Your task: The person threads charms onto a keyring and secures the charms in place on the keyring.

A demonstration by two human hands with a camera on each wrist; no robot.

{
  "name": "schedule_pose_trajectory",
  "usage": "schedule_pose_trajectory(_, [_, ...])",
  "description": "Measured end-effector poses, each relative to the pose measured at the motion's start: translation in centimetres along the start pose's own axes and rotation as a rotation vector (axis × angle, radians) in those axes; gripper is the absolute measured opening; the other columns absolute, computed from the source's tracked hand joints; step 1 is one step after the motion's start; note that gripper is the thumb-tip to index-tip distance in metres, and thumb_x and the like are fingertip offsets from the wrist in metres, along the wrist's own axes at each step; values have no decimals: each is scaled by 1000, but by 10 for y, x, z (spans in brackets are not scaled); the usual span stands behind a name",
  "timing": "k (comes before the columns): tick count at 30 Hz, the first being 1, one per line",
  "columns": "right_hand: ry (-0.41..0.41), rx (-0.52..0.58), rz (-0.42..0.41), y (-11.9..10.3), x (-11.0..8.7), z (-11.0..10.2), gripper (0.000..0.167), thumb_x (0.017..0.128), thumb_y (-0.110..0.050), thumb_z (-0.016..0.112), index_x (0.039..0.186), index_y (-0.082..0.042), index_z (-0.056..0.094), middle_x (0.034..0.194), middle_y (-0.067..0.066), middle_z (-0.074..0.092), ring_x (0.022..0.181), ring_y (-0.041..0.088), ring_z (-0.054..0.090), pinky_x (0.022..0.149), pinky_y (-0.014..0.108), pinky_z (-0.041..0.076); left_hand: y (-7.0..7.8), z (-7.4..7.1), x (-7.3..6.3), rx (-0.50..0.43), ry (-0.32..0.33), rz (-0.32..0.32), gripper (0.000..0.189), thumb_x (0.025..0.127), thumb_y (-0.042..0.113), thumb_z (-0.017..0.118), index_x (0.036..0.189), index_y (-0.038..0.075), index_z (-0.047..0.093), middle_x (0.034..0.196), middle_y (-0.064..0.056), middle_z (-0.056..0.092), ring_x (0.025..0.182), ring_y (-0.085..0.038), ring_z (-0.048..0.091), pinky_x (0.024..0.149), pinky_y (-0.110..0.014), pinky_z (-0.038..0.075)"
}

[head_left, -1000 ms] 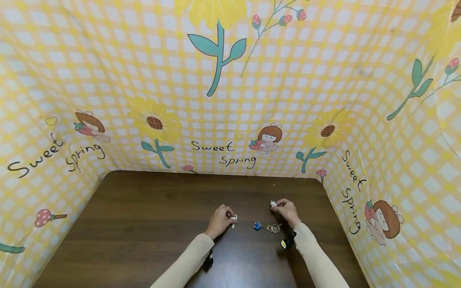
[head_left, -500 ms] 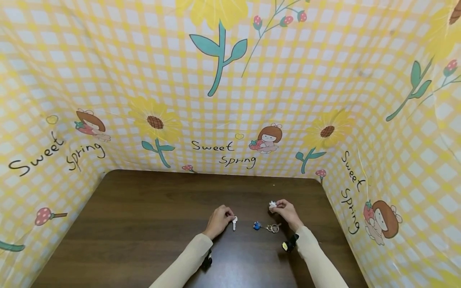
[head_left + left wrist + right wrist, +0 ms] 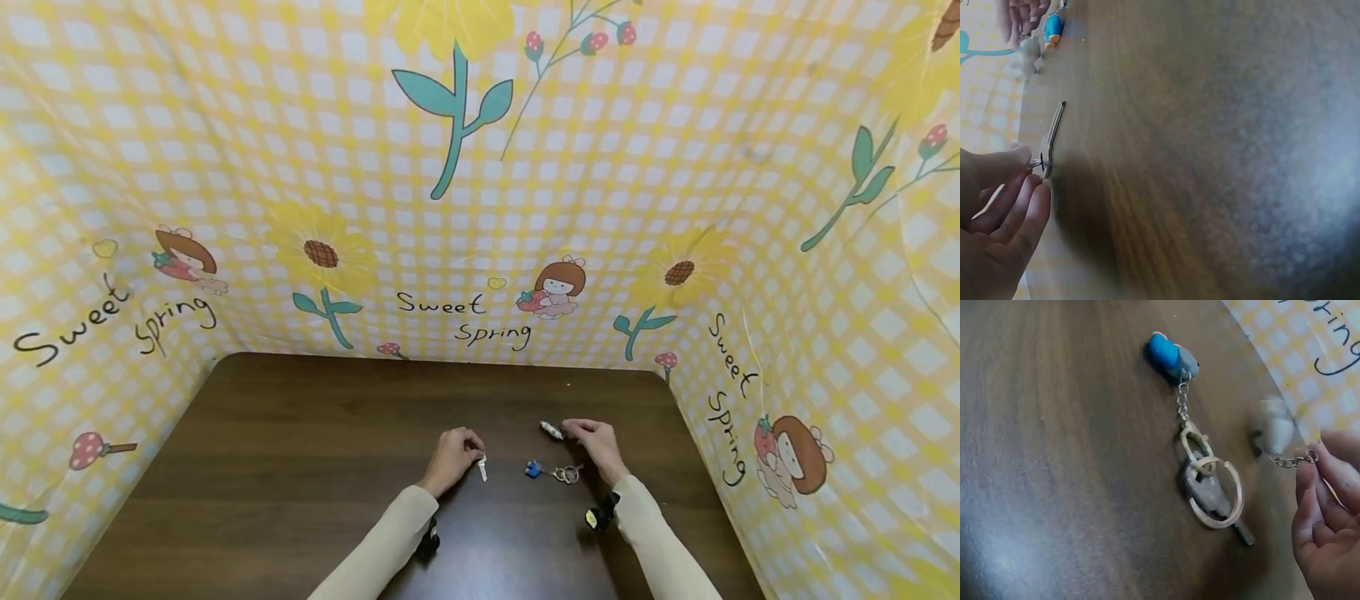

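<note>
My left hand [image 3: 452, 461] pinches a silver key [image 3: 483, 468] between thumb and fingertips; its blade points away from them. In the left wrist view a small wire ring [image 3: 1035, 164] shows at the key's head. Across from it, my right hand [image 3: 595, 444] holds the end of a short metal chain [image 3: 1291, 462] between thumb and fingers. A white figurine charm [image 3: 1275, 428], blurred, is on that chain, out to the left of the hand. Between the hands, on the table, lies a keychain with a blue figurine [image 3: 1163, 353], a clasp [image 3: 1192, 440] and a large split ring [image 3: 1238, 500].
Another key [image 3: 1210, 490] lies on the table within the split ring. The brown wooden table [image 3: 300, 433] is bounded at the back and sides by yellow checked cloth [image 3: 450, 250]. Black wrist cameras [image 3: 600, 512] sit at both wrists.
The white charm has shifted left of my right fingertips, which have moved slightly left. In my left hand, the key has turned and its blade shows more fully. The blue keychain stays put.
</note>
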State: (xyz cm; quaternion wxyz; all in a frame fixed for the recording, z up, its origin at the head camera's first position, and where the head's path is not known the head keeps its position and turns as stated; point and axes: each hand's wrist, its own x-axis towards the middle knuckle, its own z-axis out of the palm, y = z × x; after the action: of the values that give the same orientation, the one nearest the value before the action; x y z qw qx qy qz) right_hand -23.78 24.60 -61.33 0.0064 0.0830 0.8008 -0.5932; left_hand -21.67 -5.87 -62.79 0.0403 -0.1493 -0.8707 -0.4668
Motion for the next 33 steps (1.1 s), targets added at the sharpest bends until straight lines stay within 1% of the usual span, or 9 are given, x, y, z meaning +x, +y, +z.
schedule_pose_trajectory(4, [47, 17, -49, -4, 0, 2, 19, 97, -7, 77, 109, 8, 78, 99, 16, 79, 84, 15, 72, 76, 25, 57, -1, -1, 1, -70, 6, -4, 10, 87, -10, 79, 88, -1, 74, 78, -6, 71, 69, -11, 61, 64, -25, 53])
schedule_pose_trajectory(6, [50, 27, -64, -7, 0, 2, 16, 96, -2, 77, 108, 9, 78, 99, 18, 79, 85, 16, 74, 76, 25, 58, -1, -2, 1, -109, 7, -5, 12, 87, -12, 79, 90, -3, 72, 79, -8, 71, 69, -13, 63, 64, -24, 54])
schedule_pose_trajectory(9, [38, 48, -72, -12, -1, 3, 20, 95, 2, 77, 113, 10, 74, 99, 21, 78, 88, 22, 76, 79, 26, 58, 0, -3, 2, -143, 1, 6, 14, 86, -14, 79, 92, -5, 70, 80, -11, 72, 69, -16, 66, 65, -24, 55])
schedule_pose_trajectory(12, [13, 52, -72, -18, -2, 3, 29, 95, -1, 77, 121, 10, 71, 100, 20, 79, 92, 23, 77, 82, 24, 57, 4, -7, 5, -140, -12, 27, 14, 86, -16, 78, 93, -6, 71, 80, -13, 72, 71, -21, 69, 65, -25, 57])
schedule_pose_trajectory(14, [-8, 29, -78, -24, -3, 3, 30, 96, -5, 78, 123, 9, 72, 101, 18, 79, 92, 21, 76, 84, 23, 57, 8, -10, 7, -132, -25, 15, 12, 87, -16, 77, 93, -6, 72, 80, -12, 73, 72, -23, 70, 66, -25, 57])
schedule_pose_trajectory(17, [-29, 0, -95, -35, -5, 3, 24, 97, -8, 78, 117, 6, 76, 102, 15, 80, 91, 18, 76, 82, 25, 58, 15, -16, 9, -114, -42, 11, 11, 87, -15, 76, 93, -6, 75, 81, -13, 74, 73, -25, 71, 66, -27, 58])
schedule_pose_trajectory(23, [-44, -5, -160, -57, -12, 2, 17, 96, -4, 78, 108, 8, 78, 98, 17, 79, 89, 25, 77, 80, 30, 61, 32, -29, 10, -105, -62, -3, 8, 90, -12, 76, 93, -5, 78, 83, -11, 76, 76, -24, 72, 67, -28, 59])
schedule_pose_trajectory(27, [-58, -22, -211, -70, -15, 0, 14, 95, -2, 78, 105, 8, 78, 96, 16, 79, 87, 22, 77, 80, 31, 61, 45, -37, 13, -114, -45, 5, 8, 91, -12, 75, 94, -5, 78, 84, -12, 76, 77, -28, 74, 68, -29, 60])
schedule_pose_trajectory(33, [-97, -44, -284, -89, -23, -1, 12, 93, -1, 80, 102, 7, 78, 96, 17, 79, 84, 11, 75, 78, 20, 57, 66, -49, 18, -102, 14, 63, 5, 90, -8, 79, 91, -4, 80, 86, -13, 78, 76, -27, 75, 65, -28, 60])
